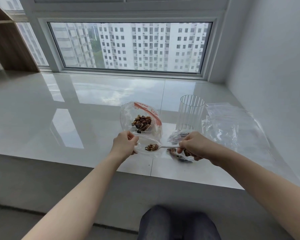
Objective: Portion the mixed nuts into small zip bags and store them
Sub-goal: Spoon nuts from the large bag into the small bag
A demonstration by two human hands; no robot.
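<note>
Down at 6 o'clock our knees (178, 224) in dark jeans sit closest to the lens, tucked up against the glossy white ledge (76, 118) under the window (130, 45).

Our left hand (124, 143) is curled round the rim of a small zip bag (146, 149), pinching its mouth so it gapes toward 3 o'clock. Our right hand (194, 146) pinches the handle of a white plastic spoon (168, 147), and the spoon bowl, heaped with mixed nuts (151, 147), sits right inside that open mouth.

Up at 12 o'clock from the small bag stands the big supply bag (140, 118) with a red zip strip, slumped open with a pile of nuts in its bottom. One dark nut (138, 131) looks like it's lying loose just by its base, though we can't really tell if it's inside the plastic.

Under our right hand there's a filled bag (180, 155) with nuts showing through, touching the fingers, and another crumpled bag (177, 135) just behind the knuckles. At 1 o'clock stands a clear ribbed glass (190, 113), upright. Off at 2 to 3 o'clock lies a loose spread of flat unused zip bags (229, 123).
</note>
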